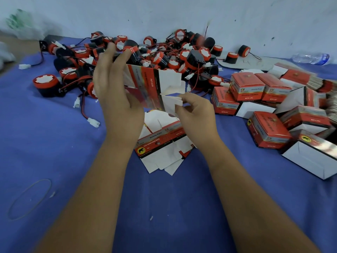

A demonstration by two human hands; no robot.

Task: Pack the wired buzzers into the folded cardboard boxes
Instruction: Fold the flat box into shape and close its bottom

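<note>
A red and white cardboard box (147, 86), partly unfolded, is held upright above the blue cloth. My left hand (116, 88) grips its left side with the fingers reaching up over the top edge. My right hand (195, 110) pinches a white bottom flap (172, 101) of the same box. Behind the box lies a heap of black and red wired buzzers (164, 57) with white connectors. Flat unfolded boxes (164, 143) lie beneath my hands.
Several closed red boxes (255, 88) and open-ended ones (313, 157) are piled at the right. A rubber band (29, 199) lies on the blue cloth (54, 143) at lower left. A plastic bottle (310, 58) lies at far right by the wall.
</note>
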